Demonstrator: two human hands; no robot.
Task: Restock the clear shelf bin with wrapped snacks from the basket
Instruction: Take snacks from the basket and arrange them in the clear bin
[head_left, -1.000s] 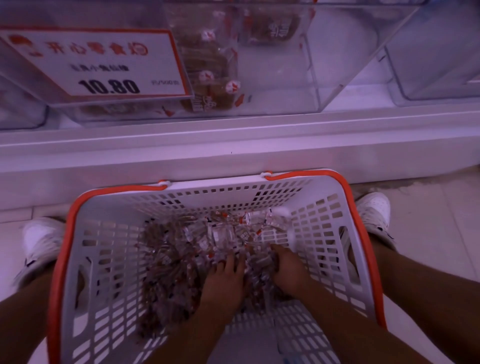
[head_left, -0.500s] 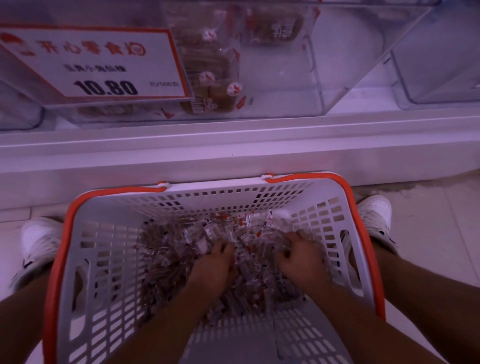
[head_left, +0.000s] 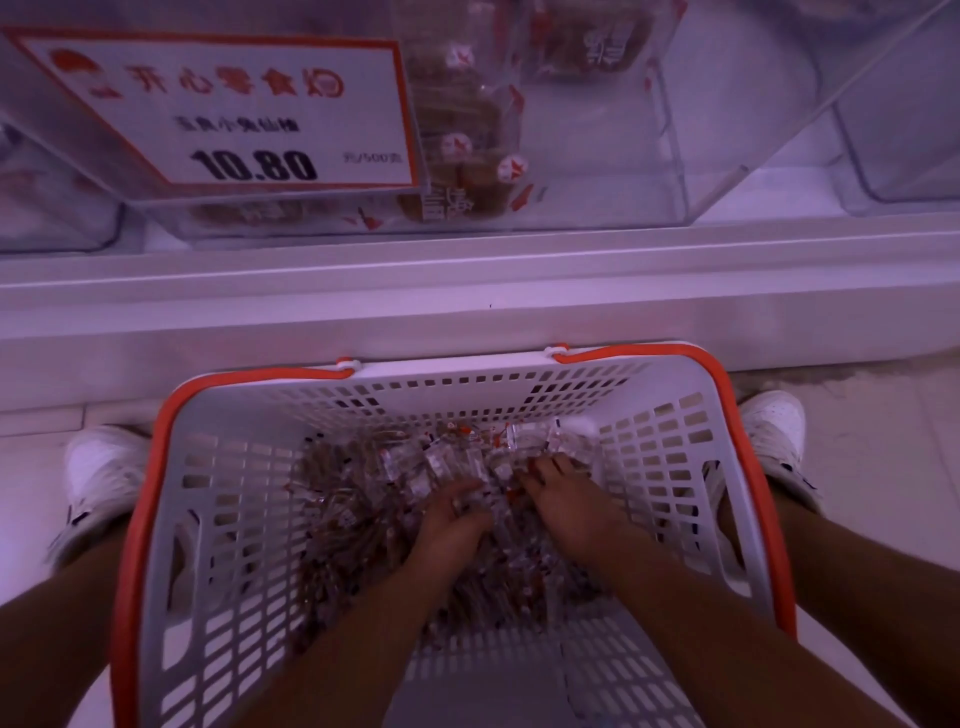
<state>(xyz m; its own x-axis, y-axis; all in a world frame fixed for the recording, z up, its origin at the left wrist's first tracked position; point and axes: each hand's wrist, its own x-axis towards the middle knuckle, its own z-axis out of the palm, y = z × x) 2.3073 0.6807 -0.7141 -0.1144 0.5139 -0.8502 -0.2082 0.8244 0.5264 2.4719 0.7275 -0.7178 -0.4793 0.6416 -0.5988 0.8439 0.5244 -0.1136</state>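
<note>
A white basket with an orange rim stands on the floor between my feet. A heap of small clear-wrapped snacks covers its bottom. My left hand is in the middle of the heap, fingers curled around some snacks. My right hand lies close beside it, fingertips pushed into the pile toward the far wall; its hold is hidden. Above, the clear shelf bin holds a few brown wrapped snacks at its left side.
A white price sign with a red border hangs on the bin's front left. A white shelf ledge runs between bin and basket. Another clear bin stands at the right. My white shoes flank the basket.
Both hands slid apart across the heap, then drew back together toward the far side, raking snacks between them. The camera has leaned in slightly.
</note>
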